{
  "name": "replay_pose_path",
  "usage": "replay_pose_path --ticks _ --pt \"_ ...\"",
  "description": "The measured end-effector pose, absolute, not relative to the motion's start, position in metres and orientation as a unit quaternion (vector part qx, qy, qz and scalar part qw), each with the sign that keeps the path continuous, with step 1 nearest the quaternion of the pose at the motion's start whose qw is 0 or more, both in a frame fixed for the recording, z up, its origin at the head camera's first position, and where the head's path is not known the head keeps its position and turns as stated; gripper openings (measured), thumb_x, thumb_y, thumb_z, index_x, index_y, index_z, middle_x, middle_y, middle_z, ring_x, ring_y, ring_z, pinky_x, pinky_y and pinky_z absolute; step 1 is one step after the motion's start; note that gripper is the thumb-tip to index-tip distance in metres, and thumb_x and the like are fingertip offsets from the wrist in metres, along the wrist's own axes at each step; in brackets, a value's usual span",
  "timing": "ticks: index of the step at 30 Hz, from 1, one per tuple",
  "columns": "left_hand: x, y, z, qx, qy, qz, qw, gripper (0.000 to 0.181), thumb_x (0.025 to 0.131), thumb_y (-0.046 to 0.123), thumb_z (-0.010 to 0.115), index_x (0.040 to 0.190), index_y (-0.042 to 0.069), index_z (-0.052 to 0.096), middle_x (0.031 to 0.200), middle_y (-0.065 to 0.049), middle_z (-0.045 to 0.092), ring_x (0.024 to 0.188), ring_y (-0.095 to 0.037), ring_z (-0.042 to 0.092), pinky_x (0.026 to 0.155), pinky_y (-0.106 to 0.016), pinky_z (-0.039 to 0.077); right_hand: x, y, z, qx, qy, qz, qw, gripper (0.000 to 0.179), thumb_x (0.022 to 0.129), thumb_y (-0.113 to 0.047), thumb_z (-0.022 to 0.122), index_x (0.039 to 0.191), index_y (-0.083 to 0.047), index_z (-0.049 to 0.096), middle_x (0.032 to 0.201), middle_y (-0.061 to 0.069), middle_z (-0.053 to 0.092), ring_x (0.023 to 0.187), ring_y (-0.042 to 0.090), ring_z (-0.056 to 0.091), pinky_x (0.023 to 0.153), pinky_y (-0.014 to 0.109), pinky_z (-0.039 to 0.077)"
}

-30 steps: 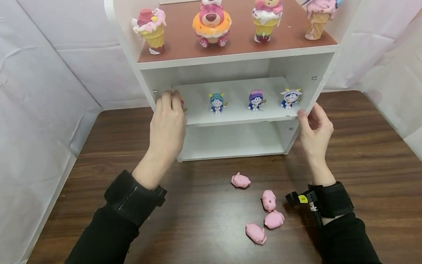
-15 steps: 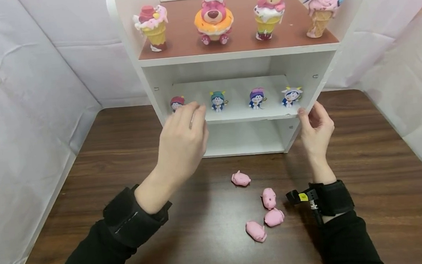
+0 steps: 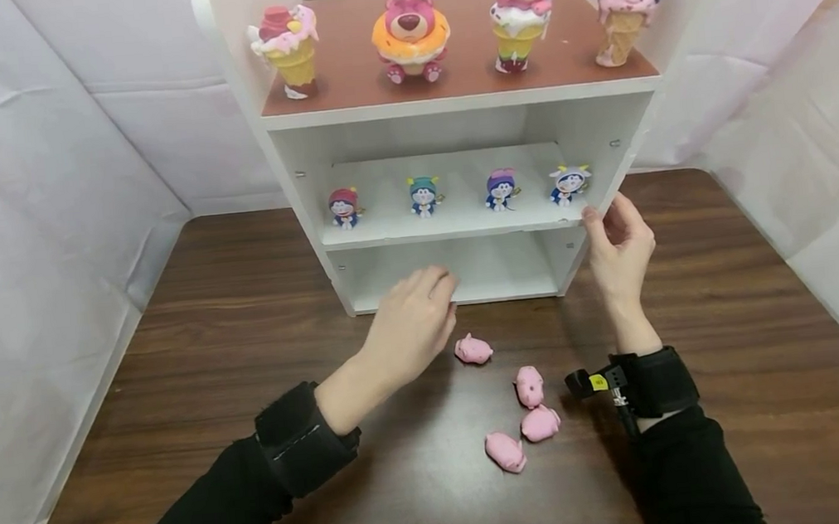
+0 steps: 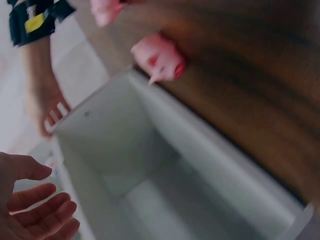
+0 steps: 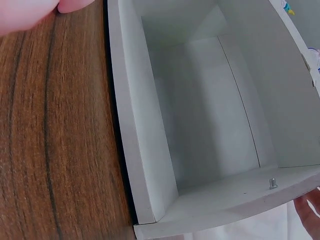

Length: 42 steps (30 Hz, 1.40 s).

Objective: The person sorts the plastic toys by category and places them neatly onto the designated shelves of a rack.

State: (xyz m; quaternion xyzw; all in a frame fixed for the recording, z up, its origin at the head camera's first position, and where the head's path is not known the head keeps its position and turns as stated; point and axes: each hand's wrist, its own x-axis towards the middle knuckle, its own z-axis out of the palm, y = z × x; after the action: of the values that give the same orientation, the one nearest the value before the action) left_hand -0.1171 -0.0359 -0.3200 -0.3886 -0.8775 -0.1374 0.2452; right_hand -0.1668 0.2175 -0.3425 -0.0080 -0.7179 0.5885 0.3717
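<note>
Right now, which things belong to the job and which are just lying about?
Seemingly in the job:
white shelf unit, held by the right grip
four pink pig figurines near the left grip
four small blue-and-white figurines, middle shelf

Likely just there:
four larger multicoloured dessert figurines, top shelf
pale cloth backdrop

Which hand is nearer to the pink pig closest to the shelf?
Left. The left hand is just up-left of the pink pig in the head view; the right hand is farther, gripping the right edge of the white shelf unit.
</note>
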Motion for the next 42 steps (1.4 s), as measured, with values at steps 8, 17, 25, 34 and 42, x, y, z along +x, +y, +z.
replay_pose_path --ticks 8,17,25,34,42 --pt "-0.122 -0.024 -0.350 -0.417 -0.894 -0.128 0.108 0.030 0.078 0.010 0.063 0.105 -0.001 0.058 0.097 -0.008 0.056 0.090 -0.021 0.054 0.077 -0.031 0.047 -0.172 0.220 -0.347 -0.010 -0.721 0.580 0.379 0.025 0.081 -0.003 0.057 0.106 -0.002 0.063 0.097 0.013 0.065 0.077 0.008 0.062 0.067 0.016 0.050" --pt "-0.125 -0.015 -0.380 -0.436 -0.895 -0.095 -0.018 0.042 0.072 0.013 0.070 0.110 0.002 0.057 0.105 -0.008 0.053 0.096 -0.022 0.052 0.081 -0.032 0.047 -0.171 0.218 -0.346 -0.006 -0.720 0.583 0.377 0.026 0.081 0.000 0.055 0.106 0.006 0.061 0.098 0.020 0.063 0.077 0.005 0.061 0.070 0.018 0.050" --pt "-0.126 -0.009 -0.392 -0.432 -0.896 -0.087 -0.053 0.040 0.073 0.017 0.070 0.110 0.006 0.057 0.102 -0.004 0.052 0.093 -0.020 0.051 0.077 -0.032 0.047 -0.173 0.220 -0.349 -0.021 -0.724 0.568 0.390 0.024 0.081 -0.003 0.058 0.104 -0.004 0.064 0.099 0.012 0.065 0.079 0.009 0.062 0.069 0.017 0.050" --pt "-0.123 -0.004 -0.396 -0.424 -0.901 -0.079 -0.054 0.022 0.080 0.004 0.060 0.102 0.007 0.061 0.095 -0.004 0.057 0.090 -0.020 0.055 0.075 -0.030 0.048 -0.169 0.218 -0.346 -0.012 -0.724 0.572 0.385 0.026 0.081 -0.002 0.057 0.105 0.005 0.062 0.098 0.017 0.064 0.075 0.005 0.060 0.067 0.015 0.049" --pt "-0.126 -0.010 -0.396 -0.405 -0.909 -0.089 -0.045 0.024 0.076 0.003 0.062 0.100 0.005 0.061 0.092 -0.006 0.058 0.086 -0.020 0.057 0.073 -0.031 0.049 -0.173 0.220 -0.349 -0.020 -0.721 0.573 0.391 0.023 0.080 -0.003 0.058 0.103 -0.001 0.065 0.096 0.013 0.065 0.075 0.008 0.061 0.066 0.015 0.049"
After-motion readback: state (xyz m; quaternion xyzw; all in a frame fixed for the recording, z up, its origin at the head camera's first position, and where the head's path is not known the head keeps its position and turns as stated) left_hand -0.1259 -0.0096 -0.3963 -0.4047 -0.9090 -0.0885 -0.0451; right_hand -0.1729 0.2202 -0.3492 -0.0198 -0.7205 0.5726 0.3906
